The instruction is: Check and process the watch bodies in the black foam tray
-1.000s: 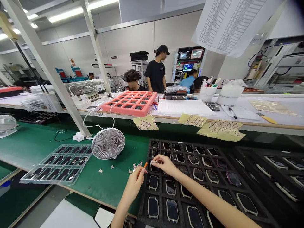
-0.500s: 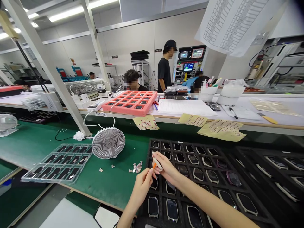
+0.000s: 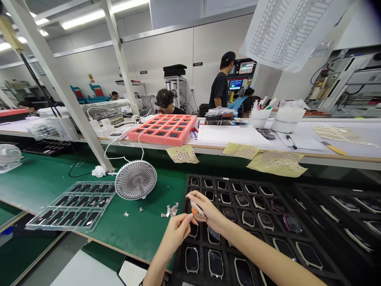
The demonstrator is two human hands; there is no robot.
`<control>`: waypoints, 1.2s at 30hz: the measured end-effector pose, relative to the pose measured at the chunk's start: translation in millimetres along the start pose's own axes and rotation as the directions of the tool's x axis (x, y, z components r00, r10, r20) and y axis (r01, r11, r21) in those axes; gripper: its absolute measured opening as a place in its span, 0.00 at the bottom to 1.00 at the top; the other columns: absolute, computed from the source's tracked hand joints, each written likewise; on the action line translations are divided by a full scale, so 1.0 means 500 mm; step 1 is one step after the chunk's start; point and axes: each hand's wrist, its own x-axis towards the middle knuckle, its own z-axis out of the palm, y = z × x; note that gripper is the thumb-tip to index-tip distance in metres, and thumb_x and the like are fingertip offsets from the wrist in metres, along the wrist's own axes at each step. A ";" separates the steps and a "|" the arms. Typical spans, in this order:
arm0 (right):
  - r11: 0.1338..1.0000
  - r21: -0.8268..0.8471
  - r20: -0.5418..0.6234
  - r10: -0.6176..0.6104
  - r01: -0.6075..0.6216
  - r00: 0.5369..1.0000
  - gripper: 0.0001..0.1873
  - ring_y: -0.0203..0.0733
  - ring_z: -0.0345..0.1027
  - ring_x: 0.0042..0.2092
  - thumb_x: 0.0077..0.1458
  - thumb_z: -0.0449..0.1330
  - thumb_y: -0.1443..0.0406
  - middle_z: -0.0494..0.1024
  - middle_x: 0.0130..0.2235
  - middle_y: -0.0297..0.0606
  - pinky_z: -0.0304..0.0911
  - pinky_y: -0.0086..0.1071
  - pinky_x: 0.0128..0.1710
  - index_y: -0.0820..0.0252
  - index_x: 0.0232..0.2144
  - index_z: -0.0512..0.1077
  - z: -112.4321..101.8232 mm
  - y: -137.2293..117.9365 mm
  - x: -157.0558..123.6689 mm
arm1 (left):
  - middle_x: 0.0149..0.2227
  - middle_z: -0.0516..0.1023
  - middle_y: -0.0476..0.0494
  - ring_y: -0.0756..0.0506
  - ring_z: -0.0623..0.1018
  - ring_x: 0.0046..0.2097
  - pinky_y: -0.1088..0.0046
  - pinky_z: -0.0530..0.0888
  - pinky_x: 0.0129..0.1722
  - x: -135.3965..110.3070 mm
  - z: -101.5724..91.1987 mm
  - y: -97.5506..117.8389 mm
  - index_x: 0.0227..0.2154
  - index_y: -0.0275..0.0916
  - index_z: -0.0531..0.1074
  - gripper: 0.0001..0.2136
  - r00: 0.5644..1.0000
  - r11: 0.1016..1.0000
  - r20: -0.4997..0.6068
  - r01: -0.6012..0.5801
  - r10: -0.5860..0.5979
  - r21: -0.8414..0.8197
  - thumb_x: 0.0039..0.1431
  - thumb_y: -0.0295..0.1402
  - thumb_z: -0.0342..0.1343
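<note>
My right hand (image 3: 210, 211) is wrapped round a pale watch case (image 3: 197, 207), held up above the black foam tray (image 3: 205, 246). With thumb and forefinger my left hand (image 3: 178, 229) pinches a small orange piece (image 3: 194, 211) against the edge of that case. Fingers cover much of both, and the exact kind of the orange piece cannot be made out. Beneath my hands, the tray's compartments hold several watch cases with dark screens, such as one watch case (image 3: 215, 263) near the front.
Small pinkish tabs (image 3: 172, 209) lie on the green bench left of my hands. Beyond them stand a round fan (image 3: 136, 179) and a clear tray (image 3: 67, 227) of black parts. A second black tray adjoins at right. A pink foam tray (image 3: 154, 138) rests on the shelf.
My right hand has turned a little and its fingers have shifted left over the watch case. The standing co-worker behind the shelf has moved right.
</note>
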 end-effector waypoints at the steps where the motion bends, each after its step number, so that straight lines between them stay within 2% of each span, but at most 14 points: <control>1: 0.997 0.064 0.022 0.035 -0.036 0.999 0.19 0.23 0.41 0.11 0.46 0.65 0.52 0.62 0.14 0.18 0.31 0.23 0.11 0.57 0.34 0.66 0.002 0.001 -0.001 | 0.10 0.54 0.60 0.57 0.50 0.12 0.79 0.47 0.13 0.001 0.003 0.000 0.25 0.35 0.70 0.25 1.000 1.000 -0.010 -0.008 0.008 -0.016 0.52 0.57 0.49; 6: 0.959 0.256 0.081 0.100 -0.117 0.992 0.22 0.22 0.40 0.10 0.44 0.67 0.54 0.64 0.15 0.18 0.28 0.24 0.13 0.55 0.39 0.65 0.004 0.015 0.001 | 0.11 0.54 0.60 0.57 0.50 0.13 0.79 0.47 0.12 0.000 0.020 -0.012 0.24 0.35 0.69 0.26 0.997 0.996 -0.064 -0.039 0.034 -0.081 0.52 0.58 0.50; 9: 0.958 0.268 0.015 0.099 -0.100 0.995 0.22 0.23 0.40 0.11 0.42 0.68 0.54 0.63 0.14 0.18 0.29 0.24 0.13 0.55 0.35 0.64 0.002 0.026 0.004 | 0.11 0.54 0.59 0.57 0.50 0.13 0.80 0.47 0.12 0.000 0.023 -0.022 0.24 0.36 0.68 0.26 0.995 0.995 -0.088 -0.050 0.043 -0.083 0.52 0.58 0.50; 13: 0.969 0.243 -0.070 0.062 -0.044 0.996 0.21 0.22 0.39 0.11 0.41 0.68 0.53 0.62 0.13 0.19 0.30 0.23 0.13 0.56 0.29 0.62 0.006 0.033 0.005 | 0.10 0.51 0.60 0.57 0.49 0.13 0.80 0.48 0.13 0.009 0.016 -0.025 0.22 0.37 0.65 0.26 0.982 0.995 -0.187 -0.051 0.034 -0.085 0.51 0.59 0.48; 16: 0.985 0.168 -0.116 0.049 -0.029 0.992 0.22 0.23 0.42 0.12 0.41 0.67 0.52 0.62 0.14 0.19 0.30 0.21 0.12 0.56 0.29 0.63 0.015 0.035 0.005 | 0.14 0.56 0.58 0.56 0.54 0.16 0.80 0.53 0.15 0.022 0.014 -0.022 0.20 0.38 0.63 0.24 0.969 0.991 -0.218 -0.127 0.113 -0.047 0.51 0.57 0.52; 19: 1.000 0.020 -0.170 -0.006 0.009 0.985 0.21 0.24 0.45 0.14 0.41 0.66 0.51 0.61 0.15 0.19 0.34 0.20 0.12 0.56 0.31 0.64 0.023 0.039 0.008 | 0.18 0.60 0.55 0.55 0.59 0.20 0.79 0.57 0.19 0.030 0.020 -0.023 0.20 0.38 0.61 0.22 0.957 0.983 -0.230 -0.182 0.175 -0.009 0.51 0.54 0.54; 24: 0.976 -0.216 -0.209 -0.051 0.005 0.977 0.22 0.25 0.45 0.14 0.43 0.63 0.47 0.62 0.17 0.21 0.37 0.20 0.11 0.55 0.31 0.63 -0.001 0.043 0.025 | 0.16 0.50 0.60 0.57 0.50 0.16 0.80 0.48 0.14 0.029 0.015 -0.039 0.23 0.40 0.59 0.22 0.974 0.998 -0.225 -0.013 -0.002 -0.065 0.49 0.55 0.54; 28: 0.944 -0.329 -0.275 -0.106 0.011 0.956 0.22 0.25 0.42 0.14 0.46 0.57 0.45 0.53 0.17 0.17 0.37 0.20 0.11 0.54 0.30 0.60 -0.063 0.035 0.047 | 0.16 0.47 0.62 0.57 0.46 0.15 0.80 0.46 0.13 0.021 -0.041 -0.053 0.23 0.41 0.56 0.23 0.946 0.992 -0.313 0.047 -0.081 -0.116 0.46 0.56 0.54; 30: 0.921 -0.390 -0.284 -0.125 0.004 0.951 0.19 0.26 0.44 0.14 0.50 0.54 0.47 0.54 0.17 0.18 0.39 0.20 0.12 0.54 0.32 0.60 -0.090 0.037 0.059 | 0.16 0.47 0.61 0.56 0.47 0.16 0.79 0.48 0.15 0.020 -0.074 -0.060 0.21 0.42 0.55 0.22 0.932 0.998 -0.359 0.055 -0.054 -0.005 0.47 0.56 0.52; 33: 0.850 -0.526 -0.261 -0.139 -0.020 0.955 0.11 0.30 0.54 0.15 0.54 0.52 0.55 0.60 0.20 0.21 0.49 0.23 0.13 0.54 0.37 0.61 -0.104 0.054 0.073 | 0.17 0.50 0.58 0.54 0.53 0.19 0.78 0.51 0.19 0.022 -0.105 -0.075 0.18 0.41 0.54 0.22 0.921 0.951 -0.384 0.059 0.066 0.304 0.49 0.55 0.50; 36: 0.738 -0.674 -0.202 -0.170 -0.011 0.964 0.10 0.37 0.66 0.23 0.52 0.54 0.65 0.67 0.24 0.28 0.63 0.32 0.24 0.56 0.39 0.66 -0.090 0.071 0.076 | 0.17 0.51 0.56 0.52 0.56 0.22 0.76 0.52 0.23 0.024 -0.110 -0.093 0.17 0.40 0.56 0.22 0.909 0.848 -0.393 0.097 0.137 0.521 0.51 0.54 0.47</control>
